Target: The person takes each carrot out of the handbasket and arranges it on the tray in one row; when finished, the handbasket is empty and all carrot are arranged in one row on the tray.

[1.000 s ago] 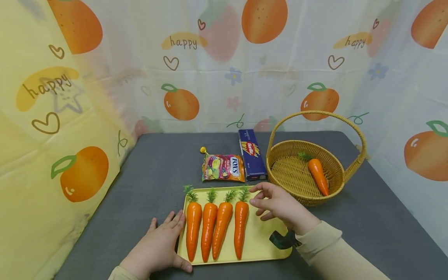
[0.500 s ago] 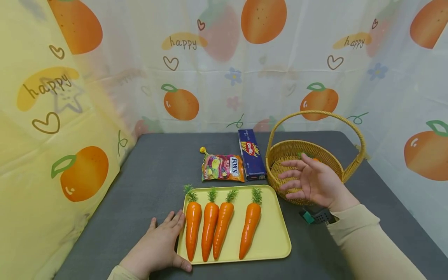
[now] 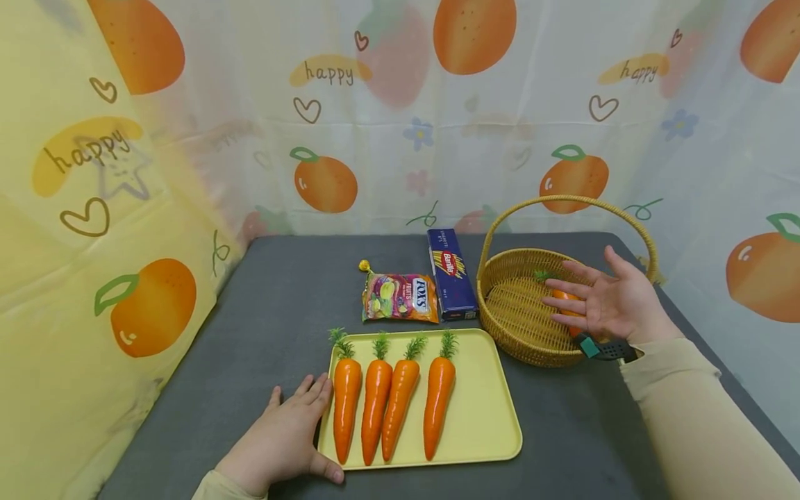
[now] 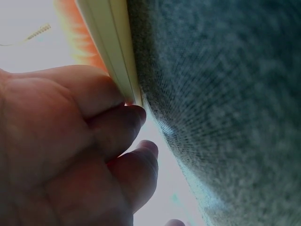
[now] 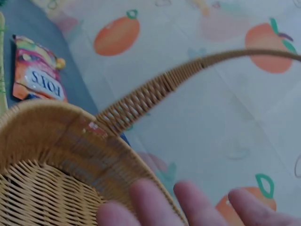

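Several orange carrots (image 3: 439, 408) with green tops lie side by side on a yellow tray (image 3: 481, 417). My left hand (image 3: 278, 434) rests at the tray's left edge, fingers spread, thumb by the near corner; in the left wrist view its fingertips touch the tray's rim (image 4: 115, 47). Over the right part of the wicker basket (image 3: 509, 305) my right hand (image 3: 609, 298) hovers with fingers extended and holds nothing. Behind it, one carrot (image 3: 565, 304) in the basket is partly hidden. The right wrist view shows the fingers in front of the basket's wall (image 5: 70, 136).
A blue spaghetti box (image 3: 451, 274) stands left of the basket, beside a colourful candy bag (image 3: 400, 297). The basket's tall handle (image 3: 575, 199) arches above it. A fruit-print curtain (image 3: 387, 139) closes off the back and sides of the grey table (image 3: 281, 305).
My right hand has left the rightmost carrot and moved right, over the basket. That carrot rolled slightly right, then partway back. The left hand stays at the tray edge.
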{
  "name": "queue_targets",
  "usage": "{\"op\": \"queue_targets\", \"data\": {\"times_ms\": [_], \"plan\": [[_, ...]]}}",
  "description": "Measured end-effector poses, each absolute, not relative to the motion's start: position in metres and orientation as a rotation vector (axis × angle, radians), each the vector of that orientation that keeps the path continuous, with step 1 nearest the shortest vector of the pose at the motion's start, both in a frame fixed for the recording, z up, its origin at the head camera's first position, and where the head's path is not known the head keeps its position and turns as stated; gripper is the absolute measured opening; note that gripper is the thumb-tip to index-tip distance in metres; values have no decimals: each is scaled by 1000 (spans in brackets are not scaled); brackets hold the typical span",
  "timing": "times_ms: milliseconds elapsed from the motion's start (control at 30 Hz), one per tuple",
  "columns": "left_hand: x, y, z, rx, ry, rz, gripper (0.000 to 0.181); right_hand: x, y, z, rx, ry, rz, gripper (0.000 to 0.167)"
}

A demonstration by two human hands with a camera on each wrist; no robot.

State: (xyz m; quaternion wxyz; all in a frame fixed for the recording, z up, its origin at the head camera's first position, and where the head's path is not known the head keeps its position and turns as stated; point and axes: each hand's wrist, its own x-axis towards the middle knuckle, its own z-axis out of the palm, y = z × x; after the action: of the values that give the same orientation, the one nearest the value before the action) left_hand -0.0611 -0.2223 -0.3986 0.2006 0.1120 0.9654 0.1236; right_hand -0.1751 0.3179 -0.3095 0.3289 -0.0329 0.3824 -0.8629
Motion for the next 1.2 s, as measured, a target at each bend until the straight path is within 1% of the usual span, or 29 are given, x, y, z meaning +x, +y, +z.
{"op": "queue_targets", "data": {"times_ms": [67,100,333,700,1000,1200], "plan": [[-61,-222,-399,318,2704,346,155,-178,324,-309,-22,1055,-2255,93],[-61,-222,-399,320,2706,347,155,-179,326,-309,6,1103,-2244,94],[-60,-222,-398,322,2711,355,155,-190,335,-303,146,1435,-2102,95],[-61,-222,-398,318,2707,358,154,-208,330,-310,329,1561,-2088,96],[-60,-224,-399,310,2697,368,155,-222,319,-327,336,1723,-2039,93],[-61,-225,-399,320,2696,366,155,-228,304,-332,327,1750,-1997,93]]}}
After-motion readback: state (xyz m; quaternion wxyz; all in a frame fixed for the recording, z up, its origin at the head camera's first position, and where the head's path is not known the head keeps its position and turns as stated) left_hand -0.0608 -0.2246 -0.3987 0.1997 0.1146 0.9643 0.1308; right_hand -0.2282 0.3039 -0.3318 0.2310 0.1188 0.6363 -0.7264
